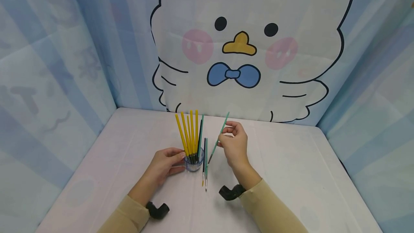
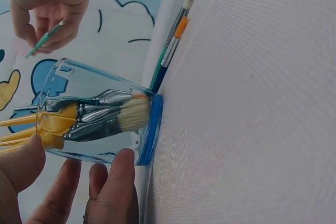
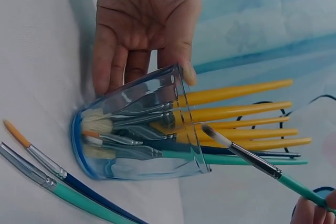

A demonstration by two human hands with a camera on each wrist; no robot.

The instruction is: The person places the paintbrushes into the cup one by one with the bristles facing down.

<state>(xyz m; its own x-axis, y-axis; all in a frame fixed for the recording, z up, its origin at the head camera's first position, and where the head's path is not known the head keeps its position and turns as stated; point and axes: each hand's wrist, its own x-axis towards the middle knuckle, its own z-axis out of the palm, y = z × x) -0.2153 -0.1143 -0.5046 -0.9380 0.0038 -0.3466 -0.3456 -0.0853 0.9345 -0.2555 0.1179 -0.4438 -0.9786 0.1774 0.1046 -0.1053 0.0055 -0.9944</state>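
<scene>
A clear cup (image 1: 193, 166) with a blue base holds yellow-handled paintbrushes (image 1: 191, 136), bristles down, along with a green and a dark one. My left hand (image 1: 168, 163) is at the cup's left side; its thumb is by the rim and its fingertips touch the wall. To the right, my right hand (image 1: 234, 141) pinches a green paintbrush (image 1: 214, 148) by its handle, the bristles pointing down toward the cup side. In the right wrist view this green brush appears in front of the cup's rim. A dark blue brush (image 1: 204, 164) and another green brush (image 1: 206, 168) lie beside the cup.
The pale table (image 1: 291, 175) meets a curtain (image 1: 242, 96) printed with a cartoon bird at its back edge. Blue-striped curtains (image 1: 48, 64) hang on both sides. A black wrist mount (image 1: 158, 210) sits on each forearm.
</scene>
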